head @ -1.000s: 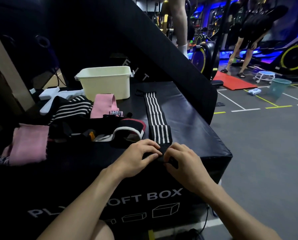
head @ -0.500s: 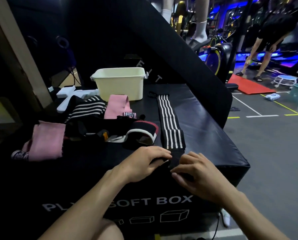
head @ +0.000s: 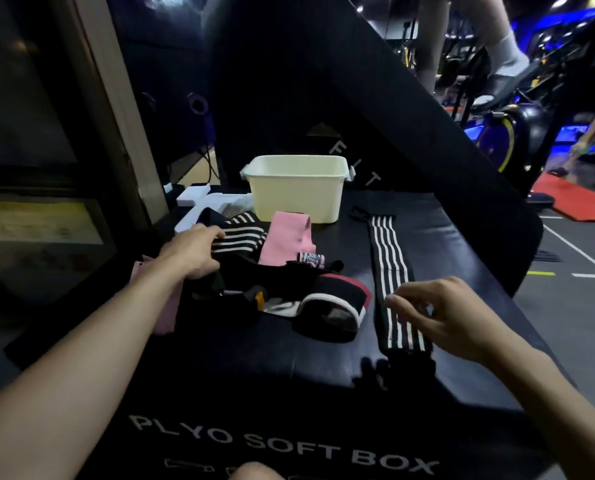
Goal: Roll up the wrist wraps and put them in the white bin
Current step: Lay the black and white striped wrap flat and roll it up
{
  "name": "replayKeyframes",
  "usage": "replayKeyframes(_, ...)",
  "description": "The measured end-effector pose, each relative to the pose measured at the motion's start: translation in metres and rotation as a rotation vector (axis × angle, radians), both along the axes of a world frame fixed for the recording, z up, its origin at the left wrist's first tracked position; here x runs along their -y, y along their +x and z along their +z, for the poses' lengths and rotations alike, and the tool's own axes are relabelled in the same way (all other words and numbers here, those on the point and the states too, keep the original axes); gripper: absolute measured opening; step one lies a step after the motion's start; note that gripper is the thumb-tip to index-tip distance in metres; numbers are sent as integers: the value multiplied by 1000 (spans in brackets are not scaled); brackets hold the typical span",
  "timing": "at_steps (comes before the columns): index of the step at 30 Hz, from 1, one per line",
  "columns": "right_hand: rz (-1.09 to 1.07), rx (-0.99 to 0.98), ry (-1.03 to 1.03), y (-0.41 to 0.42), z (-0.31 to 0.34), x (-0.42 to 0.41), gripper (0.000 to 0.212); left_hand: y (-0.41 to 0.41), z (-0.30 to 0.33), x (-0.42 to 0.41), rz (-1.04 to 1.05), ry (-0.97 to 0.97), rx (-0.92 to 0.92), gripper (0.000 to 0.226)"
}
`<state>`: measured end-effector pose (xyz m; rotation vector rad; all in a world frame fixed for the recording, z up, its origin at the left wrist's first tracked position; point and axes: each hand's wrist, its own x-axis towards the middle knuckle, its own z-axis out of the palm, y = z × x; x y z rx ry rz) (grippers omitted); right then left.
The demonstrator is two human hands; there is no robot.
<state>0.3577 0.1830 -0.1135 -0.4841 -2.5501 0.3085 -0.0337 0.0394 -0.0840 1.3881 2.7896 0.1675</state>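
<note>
The person is standing at a black plyo soft box (head: 289,375) with both arms reaching out over its top. Their left hand (head: 190,252) is resting on a bunched black wrap with white stripes (head: 240,233) at the far left of the pile, the fingers curling over its edge and gripping it. Their right hand (head: 441,317) is hovering just above the near end of a long striped wrist wrap (head: 389,268), fingers loosely bent and holding nothing.

That long wrap is lying flat and unrolled along the right side of the box top, running from near the front edge back toward the white bin (head: 298,188). The bin is sitting upright at the back of the box. Between the 2 hands a heap of other wraps is lying loose: a pink one (head: 287,237) just in front of the bin, and a black, red and white one (head: 334,306) nearer the front.
</note>
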Motion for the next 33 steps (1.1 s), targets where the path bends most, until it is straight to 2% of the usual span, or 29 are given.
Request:
replayKeyframes(4,26,21,-40,-9,-2,-8,46,-7,-10,0,32,43,-106,67)
replayKeyframes(6,34,26,-42,-12,-2,-12,46,-13,-12,1,4,108,-170,58)
replayKeyframes(10,33,19,-67,-17,4,-13,50,-19,7,3,5,272,-187,38)
replayKeyframes(11,29,-2,-75,-18,7,-12,45,-18,17,2,7,323,-192,33)
replayKeyframes(14,-1,-103,-173,-28,17,-3,13,-1,56,-5,-55,550,-200,22)
replayKeyframes(15,-4,-133,-227,-33,21,0,11,10,71,-9,-103,606,-216,19)
replayKeyframes(17,20,-218,-331,-45,31,9,20,37,99,-16,-202,677,-265,20)
replayKeyframes(22,88,-450,-423,-79,75,24,48,106,155,-25,-396,807,-309,32)
replayKeyframes(26,89,-541,-449,-94,108,28,76,140,171,-29,-477,847,-60,17)
replayKeyframes(28,69,-578,-395,-99,115,29,66,147,170,-30,-517,859,150,11)
replayKeyframes(30,58,-624,-369,-101,118,27,47,150,169,-28,-556,896,340,10)
replayKeyframes(33,47,-724,-439,-95,120,19,23,149,167,-21,-615,944,530,9)
